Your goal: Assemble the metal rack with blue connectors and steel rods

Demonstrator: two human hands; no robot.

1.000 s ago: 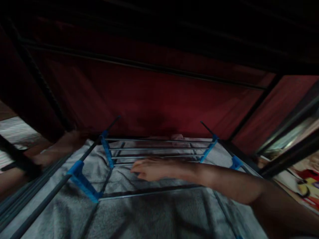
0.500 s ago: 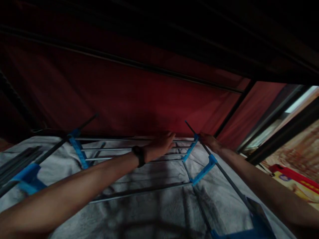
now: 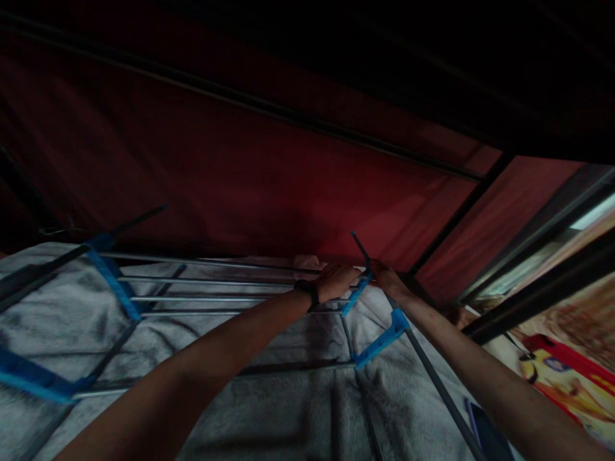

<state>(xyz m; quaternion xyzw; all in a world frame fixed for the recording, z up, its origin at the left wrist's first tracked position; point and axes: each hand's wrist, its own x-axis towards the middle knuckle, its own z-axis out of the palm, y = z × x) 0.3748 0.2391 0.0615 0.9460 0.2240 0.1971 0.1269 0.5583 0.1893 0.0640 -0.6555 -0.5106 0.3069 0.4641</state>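
Note:
A rack frame of thin metal rods [image 3: 202, 280] and blue plastic brackets lies over a grey blanket [image 3: 269, 422]. My left hand [image 3: 339, 282], with a dark wristband, has its fingers closed around the top rods near their right end. They are beside the far right blue bracket [image 3: 358, 293]. My right hand [image 3: 384, 276] is closed at the upper end of that bracket, where a dark pole [image 3: 439, 384] passes through. The fingertips of both hands are partly hidden. A second blue bracket [image 3: 382, 339] sits nearer on the same pole.
To the left are another blue bracket [image 3: 113, 278] and a nearer one [image 3: 36, 378]. Red fabric [image 3: 269, 186] hangs behind, under a dark overhead structure. A dark post [image 3: 542, 282] slants at the right, near a red and yellow package [image 3: 569, 378]. A phone-like dark object [image 3: 485, 429] lies below my right forearm.
My left hand has moved right along the rods to the right bracket. My right hand stays by that bracket. The view has shifted, showing more of the rack's left side.

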